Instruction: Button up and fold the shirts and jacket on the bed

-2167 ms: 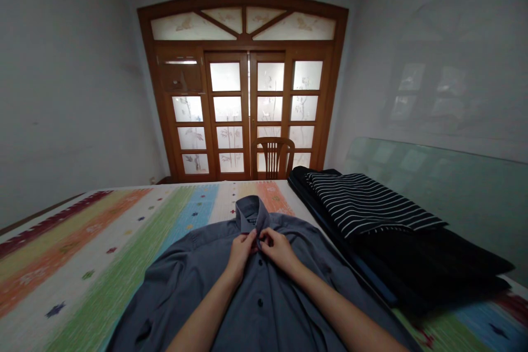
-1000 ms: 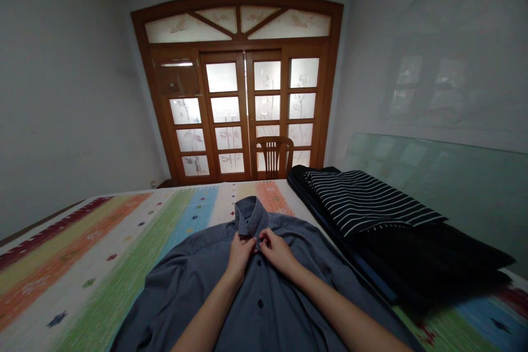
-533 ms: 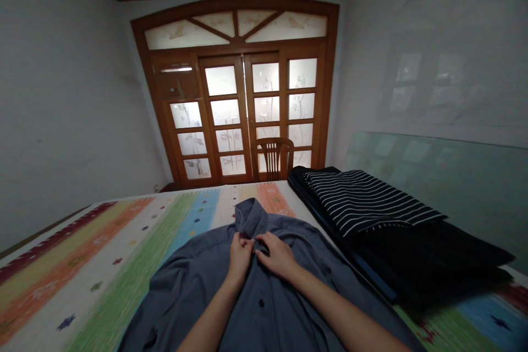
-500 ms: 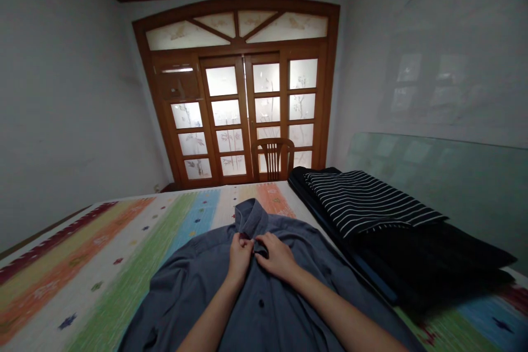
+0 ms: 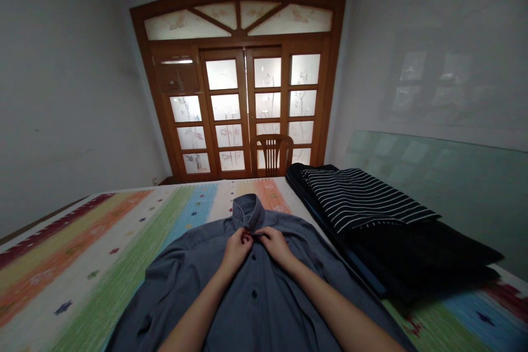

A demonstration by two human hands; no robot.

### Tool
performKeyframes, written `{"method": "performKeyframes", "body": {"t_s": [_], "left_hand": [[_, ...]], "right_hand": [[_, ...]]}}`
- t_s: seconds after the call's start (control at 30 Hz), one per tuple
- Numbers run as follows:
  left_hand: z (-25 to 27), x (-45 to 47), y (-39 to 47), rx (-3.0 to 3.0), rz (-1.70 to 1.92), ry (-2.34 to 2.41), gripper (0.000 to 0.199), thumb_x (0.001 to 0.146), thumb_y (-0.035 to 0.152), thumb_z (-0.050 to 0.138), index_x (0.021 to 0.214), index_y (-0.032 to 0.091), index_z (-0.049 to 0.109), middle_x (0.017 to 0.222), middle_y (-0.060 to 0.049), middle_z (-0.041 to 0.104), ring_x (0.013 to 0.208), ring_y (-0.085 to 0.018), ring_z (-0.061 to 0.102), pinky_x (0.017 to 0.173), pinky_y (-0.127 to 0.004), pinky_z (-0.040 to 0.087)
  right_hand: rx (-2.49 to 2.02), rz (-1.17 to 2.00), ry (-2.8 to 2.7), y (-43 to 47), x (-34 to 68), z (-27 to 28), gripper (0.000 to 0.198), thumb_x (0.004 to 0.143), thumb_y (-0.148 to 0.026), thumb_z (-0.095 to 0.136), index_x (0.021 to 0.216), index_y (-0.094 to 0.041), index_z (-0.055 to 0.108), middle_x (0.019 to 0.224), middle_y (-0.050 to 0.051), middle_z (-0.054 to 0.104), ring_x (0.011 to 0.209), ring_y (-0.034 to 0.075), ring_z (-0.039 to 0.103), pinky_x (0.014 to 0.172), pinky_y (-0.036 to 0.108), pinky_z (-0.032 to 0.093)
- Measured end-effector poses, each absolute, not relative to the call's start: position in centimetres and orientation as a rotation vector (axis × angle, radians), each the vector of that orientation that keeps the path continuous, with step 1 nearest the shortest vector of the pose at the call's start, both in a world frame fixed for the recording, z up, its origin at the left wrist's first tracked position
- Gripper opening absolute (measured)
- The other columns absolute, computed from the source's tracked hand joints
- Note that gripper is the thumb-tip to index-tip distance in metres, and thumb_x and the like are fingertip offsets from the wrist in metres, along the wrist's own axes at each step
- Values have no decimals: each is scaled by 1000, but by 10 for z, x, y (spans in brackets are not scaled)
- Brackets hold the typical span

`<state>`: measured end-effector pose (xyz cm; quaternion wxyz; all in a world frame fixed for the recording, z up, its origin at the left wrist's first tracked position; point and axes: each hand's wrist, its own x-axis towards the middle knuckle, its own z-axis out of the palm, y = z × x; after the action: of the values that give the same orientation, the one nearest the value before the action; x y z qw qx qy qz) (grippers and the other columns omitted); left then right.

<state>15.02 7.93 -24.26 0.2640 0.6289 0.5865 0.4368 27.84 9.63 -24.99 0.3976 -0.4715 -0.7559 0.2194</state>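
A grey-blue button-up shirt [image 5: 247, 308] lies front side up, its stand-up collar [image 5: 248, 210] pointing away from me. Just below the collar, my left hand [image 5: 236, 248] pinches the left edge of the front placket. My right hand [image 5: 274, 243] grips the placket's other edge, close beside the left, with fingertips nearly meeting. Below the hands, dark buttons [image 5: 254, 293] show down the front. What exactly sits between the fingertips is too small to make out.
The shirt rests on a striped, colourful bedspread [image 5: 124, 253]. To the right is a pile of dark folded clothes [image 5: 429, 264], topped by a black-and-white striped garment [image 5: 367, 198]. Behind stand a wooden chair [image 5: 271, 155] and glazed wooden doors [image 5: 243, 115]. A pale green headboard [image 5: 454, 176] borders the right.
Both hands have moved slightly up toward the collar, and the right fingers have closed more on the placket. A button below the hands is now uncovered. The view has shifted a little.
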Motion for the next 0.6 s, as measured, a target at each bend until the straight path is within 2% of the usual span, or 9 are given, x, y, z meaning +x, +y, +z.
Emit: {"method": "performKeyframes", "body": {"t_s": [0.13,0.23,0.4,0.6], "left_hand": [[-239,154,72,1811,1045,1762,9,62,12,47,65,16,54,63,0,58,62,-12,54,56,-20,36],[-236,158,68,1848,912,1929,7,65,20,49,67,17,54,66,-2,60,65,-16,56,53,-21,34],[-234,163,67,1947,712,2099,14,73,23,41,74,18,54,77,-7,62,72,-19,58,54,-23,34],[-231,165,63,2129,622,2097,16,78,24,36,79,21,52,80,-5,63,75,-18,58,54,-23,34]], "right_hand": [[-1173,555,-1902,96,278,-250,28,68,-4,40,79,-14,64,80,5,65,78,14,58,72,24,43],[-1167,536,-1897,96,278,-251,28,67,-4,41,78,-14,64,79,5,65,77,14,58,72,25,44],[-1178,495,-1908,95,278,-252,29,67,-4,41,79,-17,64,80,3,64,77,14,58,71,26,44],[-1228,358,-1962,88,279,-247,28,71,-5,39,83,-16,62,80,4,63,77,13,56,71,23,43]]}}
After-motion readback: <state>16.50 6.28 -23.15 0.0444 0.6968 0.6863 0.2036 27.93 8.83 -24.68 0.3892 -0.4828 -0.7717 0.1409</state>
